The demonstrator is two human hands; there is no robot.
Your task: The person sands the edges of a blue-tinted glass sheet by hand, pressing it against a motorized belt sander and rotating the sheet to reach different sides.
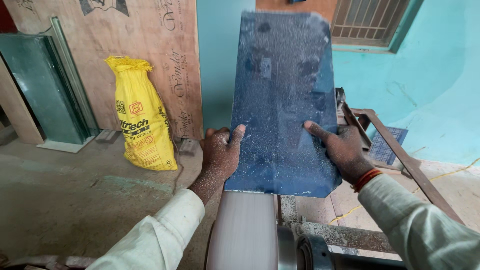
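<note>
Gripping a dusty blue panel (282, 100) by its side edges, the left hand (219, 155) and right hand (342, 150) keep fingers clamped on it, thumbs across its face. The panel stands upright just above a sanding belt (245, 230). A yellow sack (142, 117) leans against plywood (150, 45) at left.

Panel (285, 100) above drum (245, 230); sack (142, 117) seemingly leftward.
</note>
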